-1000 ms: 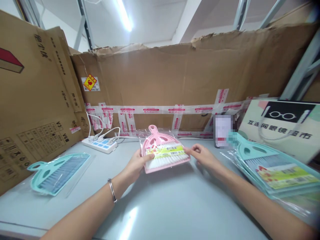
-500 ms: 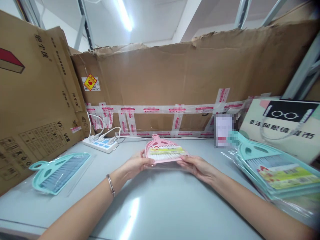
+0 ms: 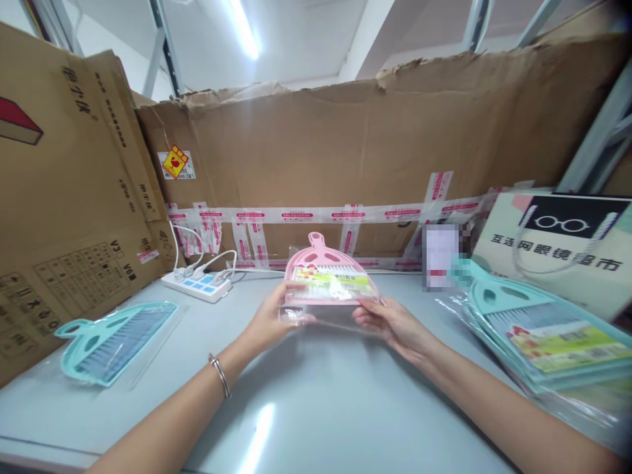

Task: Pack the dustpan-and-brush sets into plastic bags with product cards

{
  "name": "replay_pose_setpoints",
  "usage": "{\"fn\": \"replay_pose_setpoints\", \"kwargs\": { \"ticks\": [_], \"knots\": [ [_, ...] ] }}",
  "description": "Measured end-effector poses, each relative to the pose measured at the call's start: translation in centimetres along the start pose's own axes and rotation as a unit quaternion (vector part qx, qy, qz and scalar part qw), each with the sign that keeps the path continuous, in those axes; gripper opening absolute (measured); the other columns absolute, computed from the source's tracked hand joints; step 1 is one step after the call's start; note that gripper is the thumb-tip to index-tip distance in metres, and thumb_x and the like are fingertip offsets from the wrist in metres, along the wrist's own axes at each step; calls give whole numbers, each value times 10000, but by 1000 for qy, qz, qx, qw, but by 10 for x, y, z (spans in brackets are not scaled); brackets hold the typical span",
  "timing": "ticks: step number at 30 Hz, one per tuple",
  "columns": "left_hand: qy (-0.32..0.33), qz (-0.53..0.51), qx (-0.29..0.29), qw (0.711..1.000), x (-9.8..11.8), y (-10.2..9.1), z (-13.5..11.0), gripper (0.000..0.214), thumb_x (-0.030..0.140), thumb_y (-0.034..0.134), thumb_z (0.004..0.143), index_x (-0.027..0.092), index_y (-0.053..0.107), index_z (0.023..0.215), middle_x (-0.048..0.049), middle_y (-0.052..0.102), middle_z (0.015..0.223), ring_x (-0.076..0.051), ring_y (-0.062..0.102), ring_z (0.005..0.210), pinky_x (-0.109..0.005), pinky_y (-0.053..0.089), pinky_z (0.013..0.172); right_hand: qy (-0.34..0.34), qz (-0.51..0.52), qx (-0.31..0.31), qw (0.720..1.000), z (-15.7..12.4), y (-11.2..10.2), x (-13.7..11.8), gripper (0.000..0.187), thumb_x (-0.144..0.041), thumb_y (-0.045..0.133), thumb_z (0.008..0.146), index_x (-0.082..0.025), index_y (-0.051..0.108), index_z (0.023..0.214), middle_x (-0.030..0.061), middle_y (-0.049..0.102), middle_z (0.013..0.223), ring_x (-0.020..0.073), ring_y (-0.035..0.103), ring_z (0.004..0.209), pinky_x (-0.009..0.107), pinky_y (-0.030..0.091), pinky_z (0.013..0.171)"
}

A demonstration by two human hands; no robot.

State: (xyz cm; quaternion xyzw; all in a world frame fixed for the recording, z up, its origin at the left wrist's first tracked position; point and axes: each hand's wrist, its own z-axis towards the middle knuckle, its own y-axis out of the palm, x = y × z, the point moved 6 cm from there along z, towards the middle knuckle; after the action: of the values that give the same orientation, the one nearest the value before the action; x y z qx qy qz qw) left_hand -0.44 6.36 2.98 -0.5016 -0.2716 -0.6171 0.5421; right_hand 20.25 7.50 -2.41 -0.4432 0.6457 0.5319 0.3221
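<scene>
A pink dustpan and brush set (image 3: 320, 257) in a clear plastic bag is held up in front of me, handle upward and printed label facing me. My left hand (image 3: 276, 313) grips its lower left corner, thumb on the bag's bottom edge. At the lower right corner, my right hand (image 3: 385, 319) pinches the set and its bag between thumb and fingers. To the left lies a bagged turquoise dustpan and brush set (image 3: 116, 345). A stack of turquoise dustpan and brush sets (image 3: 543, 329), also bagged, rests at the right near my right forearm.
A white power strip (image 3: 197, 286) with plugged cables lies at the back left of the table (image 3: 316, 408). Cardboard boxes (image 3: 296, 151) wall off the back and left side. A paper bag with a glasses print (image 3: 557, 243) stands behind the turquoise stack.
The pink dustpan set has been tilted up more upright and raised slightly, so more of its face shows. My left-hand fingers have shifted on its corner.
</scene>
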Motion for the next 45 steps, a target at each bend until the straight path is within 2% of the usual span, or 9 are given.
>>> {"fn": "replay_pose_setpoints", "kwargs": {
  "ticks": [2,5,8,14,20,31,34,37,45],
  "knots": [
    [0,26,84,996,-4,-3,-1,308,286,712,653,191,622,932,-61,626,1003,-209,563,954,-320,460,834,-24,-32,-51,998,-2,5,-3,126,-226,701,699,-120,643,736,56,688,643,109,633,557,184,524,569],
    [-10,12,197,980,-10,-11,-4,195,359,629,731,170,604,774,-22,624,788,-165,582,778,-295,492,742,-72,-45,-180,980,-10,20,-9,563,-357,788,554,-165,600,1048,89,686,945,179,652,821,287,519,751],
    [-4,-15,213,977,-10,-12,-5,217,363,631,728,170,580,811,-25,625,843,-162,591,791,-276,505,723,-122,-56,-201,970,-13,26,-12,944,-325,855,380,-236,450,1228,85,642,1084,224,617,948,346,488,810],
    [-22,-133,110,985,-22,-1,0,721,186,656,688,248,255,1284,-74,605,1099,-179,603,938,-297,486,792,-165,-134,-64,975,5,9,-6,450,-401,754,567,-155,581,902,72,691,899,184,628,772,301,487,728],
    [-135,-184,28,973,-57,5,5,481,135,670,582,132,550,1048,-103,656,1030,-210,626,874,-274,486,700,-161,-161,-41,973,13,-1,-5,356,-306,755,527,-169,573,802,47,685,864,154,584,657,237,464,498],
    [-202,-96,51,973,-46,-3,-1,333,336,660,691,184,588,979,-31,673,847,-129,602,651,-183,406,482,-159,-221,-69,960,18,-2,-1,429,-408,722,582,-161,569,899,49,660,826,149,575,632,263,480,548],
    [-213,-72,121,967,-50,-7,-3,296,346,636,716,164,569,938,0,634,685,-85,524,486,-162,325,384,-319,-292,35,901,0,-4,-28,542,-432,689,631,-200,535,1096,93,590,1116,234,547,1008,388,439,864],
    [-175,-99,141,969,-46,-2,-1,355,361,635,724,160,528,996,-28,649,784,-111,579,569,-183,421,436,-454,-371,-12,810,-24,18,-40,390,-394,651,697,-249,594,1054,75,552,1204,254,452,1154,427,298,1011],
    [-156,-84,45,983,-31,24,-6,558,380,721,651,161,513,1120,-96,665,977,-189,638,717,-263,519,542,-136,-61,-101,984,6,25,6,373,-467,687,651,-163,613,854,39,688,825,166,624,752,278,482,730]
  ]
}}
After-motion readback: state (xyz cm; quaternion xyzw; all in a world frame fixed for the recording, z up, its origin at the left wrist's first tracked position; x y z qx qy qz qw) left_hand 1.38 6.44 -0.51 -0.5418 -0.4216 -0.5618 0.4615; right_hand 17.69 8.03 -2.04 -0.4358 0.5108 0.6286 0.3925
